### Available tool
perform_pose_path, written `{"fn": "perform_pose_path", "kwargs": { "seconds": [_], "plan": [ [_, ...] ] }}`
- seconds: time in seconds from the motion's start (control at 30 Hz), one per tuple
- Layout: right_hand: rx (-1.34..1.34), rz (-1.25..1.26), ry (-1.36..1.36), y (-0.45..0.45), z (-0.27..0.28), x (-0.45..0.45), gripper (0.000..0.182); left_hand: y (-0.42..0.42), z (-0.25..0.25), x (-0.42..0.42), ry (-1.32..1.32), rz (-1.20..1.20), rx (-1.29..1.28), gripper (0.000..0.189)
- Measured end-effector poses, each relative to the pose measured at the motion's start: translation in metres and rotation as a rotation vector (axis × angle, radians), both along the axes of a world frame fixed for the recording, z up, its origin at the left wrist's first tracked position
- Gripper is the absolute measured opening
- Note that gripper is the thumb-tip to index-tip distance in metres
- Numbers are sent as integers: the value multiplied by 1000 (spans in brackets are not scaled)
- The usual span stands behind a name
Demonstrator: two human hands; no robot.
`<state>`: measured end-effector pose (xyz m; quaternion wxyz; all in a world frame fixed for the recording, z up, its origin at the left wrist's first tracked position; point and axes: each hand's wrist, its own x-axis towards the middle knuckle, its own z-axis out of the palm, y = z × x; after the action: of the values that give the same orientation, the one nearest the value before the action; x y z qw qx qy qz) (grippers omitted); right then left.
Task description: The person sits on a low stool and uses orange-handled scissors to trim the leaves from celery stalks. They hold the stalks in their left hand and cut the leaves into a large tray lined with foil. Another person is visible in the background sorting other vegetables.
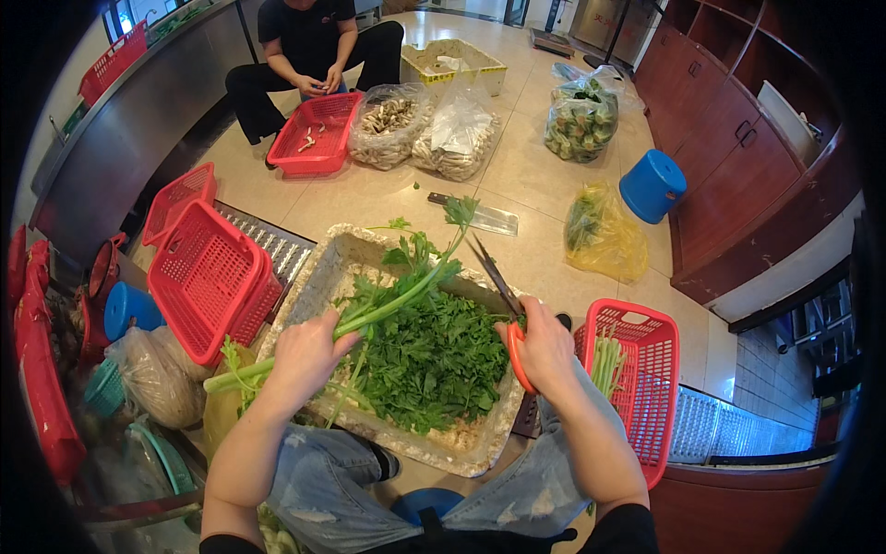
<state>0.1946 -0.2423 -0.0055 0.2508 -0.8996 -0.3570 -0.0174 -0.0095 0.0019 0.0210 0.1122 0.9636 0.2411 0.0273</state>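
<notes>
My left hand [304,356] is closed around a long celery stalk [387,305], whose leafy top reaches up and to the right past the box. In my right hand [543,343] is a pair of scissors [512,305] with orange handles, its dark blades parted and pointing up and left, apart from the stalk. Below both hands a worn foam box [294,294] stands before my knees, with a heap of cut celery leaves [429,367] in it. To the right, a red plastic basket [654,388] holds several trimmed celery stalks [607,363].
A cleaver [491,219] lies on the floor beyond the box. Stacked red baskets [208,277] are at left. Ahead, a seated person [308,45] works over a red basket [318,156] beside bags of mushrooms [387,128]. A yellow bag [609,239] and blue stool [653,185] stand at right.
</notes>
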Motion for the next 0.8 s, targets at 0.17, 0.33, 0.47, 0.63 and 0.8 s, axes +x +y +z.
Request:
{"fn": "perform_pose_path", "kwargs": {
  "seconds": [0.17, 0.33, 0.47, 0.63, 0.8],
  "plan": [
    [-102, -8, -216, 5, 9, 9, 37, -6, -2, -2, 11, 1, 166, 35],
    [-217, 18, -187, 4, 5, 12, 31, -7, -10, -6, -4, -12, 367, 36],
    [-264, 38, -161, 2, 2, 14, 26, -11, -12, -7, -41, -52, 470, 37],
    [-347, 88, -124, -1, -2, 16, 24, -16, -16, -7, -15, -98, 511, 37],
    [-477, 145, -103, -7, -11, 22, 27, -24, -21, -4, 23, -113, 543, 35]
  ]
}}
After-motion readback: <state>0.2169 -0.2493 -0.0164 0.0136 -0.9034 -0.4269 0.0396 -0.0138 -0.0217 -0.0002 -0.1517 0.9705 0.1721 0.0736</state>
